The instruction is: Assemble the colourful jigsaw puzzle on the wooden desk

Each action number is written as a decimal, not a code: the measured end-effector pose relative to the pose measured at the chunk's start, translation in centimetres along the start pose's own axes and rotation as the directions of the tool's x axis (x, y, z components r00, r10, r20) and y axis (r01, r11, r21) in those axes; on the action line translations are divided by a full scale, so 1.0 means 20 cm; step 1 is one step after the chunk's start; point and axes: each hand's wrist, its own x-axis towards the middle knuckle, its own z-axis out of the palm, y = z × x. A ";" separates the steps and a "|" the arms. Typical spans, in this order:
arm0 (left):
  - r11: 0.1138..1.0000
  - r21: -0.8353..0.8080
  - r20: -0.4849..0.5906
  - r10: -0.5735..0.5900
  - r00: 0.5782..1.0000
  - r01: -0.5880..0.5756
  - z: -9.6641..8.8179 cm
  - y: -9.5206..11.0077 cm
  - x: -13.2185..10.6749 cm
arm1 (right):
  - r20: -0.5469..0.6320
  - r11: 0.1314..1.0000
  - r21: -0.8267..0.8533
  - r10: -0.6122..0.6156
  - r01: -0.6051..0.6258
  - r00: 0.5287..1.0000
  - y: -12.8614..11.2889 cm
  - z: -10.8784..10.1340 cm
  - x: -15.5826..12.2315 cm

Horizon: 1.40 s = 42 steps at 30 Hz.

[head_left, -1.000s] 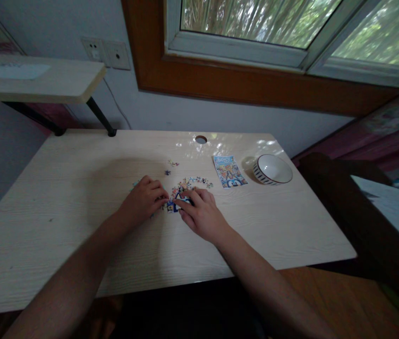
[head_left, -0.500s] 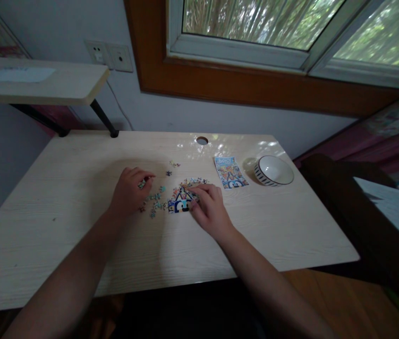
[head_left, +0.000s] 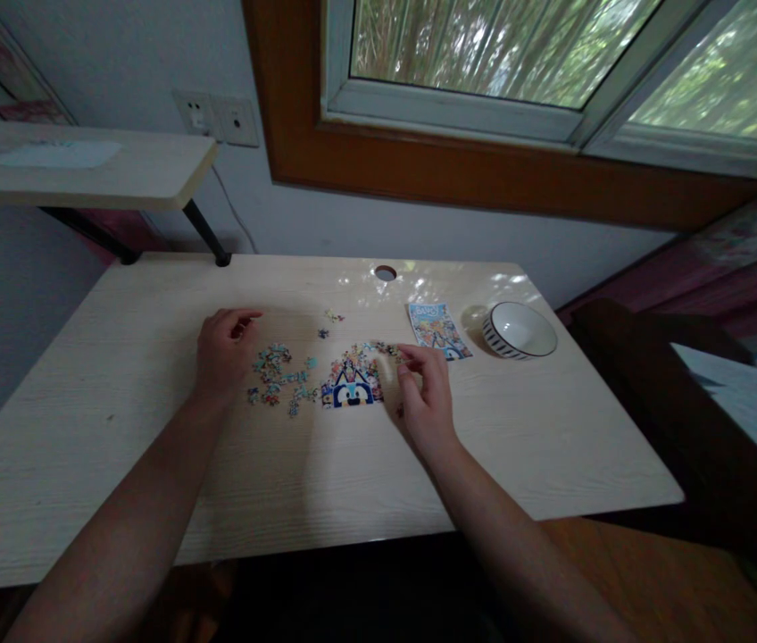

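While both forearms reach in from the near edge of the pale desk (head_left: 151, 464), the hands sit either side of a small jigsaw. The left hand (head_left: 223, 351) rests on its heel with the fingers curled and the thumb drawn in toward the index finger. Whether a piece sits between them is too small to tell. The loose pieces (head_left: 275, 373) lie just beside it at about 4 o'clock, in a scatter whose long axis runs roughly from 9 to 3 o'clock. The left hand is clearly the nearer one to them.

The right hand (head_left: 427, 397) is half open with its fingers loosely bent, closed round nothing that shows. Its fingertips (head_left: 409, 354) lie at the right end of the row of pieces that trails off toward 2 o'clock from the assembled section (head_left: 353, 386). That section, with its blue and white face, lies at 9 o'clock from the right hand, between the two hands and closer to the right one.

Two stray pieces (head_left: 328, 323) lie apart at 12 o'clock from the scatter. A picture card (head_left: 438, 329) and a striped bowl (head_left: 519, 329) lie beyond the right hand at 1 and 2 o'clock.
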 end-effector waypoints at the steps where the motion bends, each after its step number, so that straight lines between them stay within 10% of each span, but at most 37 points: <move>1: 1.000 -0.007 0.000 -0.023 1.000 0.023 0.00 -0.01 0.00 | -0.014 1.000 0.001 0.005 -0.005 1.000 0.00 0.00 0.00; 10: 0.991 -0.045 0.014 -0.129 0.992 0.130 0.03 -0.08 0.02 | -0.017 0.991 0.095 0.097 -0.095 0.995 0.04 -0.13 0.04; 20: 0.996 -0.031 0.042 -0.086 0.995 0.088 0.04 -0.09 0.03 | 0.437 0.999 -0.032 -0.016 0.034 0.899 0.16 -0.35 -0.02; 26: 0.999 0.038 0.056 -0.031 0.998 0.029 0.05 -0.09 0.04 | 0.497 0.964 -0.119 -0.148 0.237 0.855 0.19 -0.33 -0.08; 42: 0.997 0.083 0.090 -0.009 0.996 0.002 0.06 -0.09 0.05 | 0.488 0.949 -0.183 -0.139 0.257 0.862 0.17 -0.30 -0.08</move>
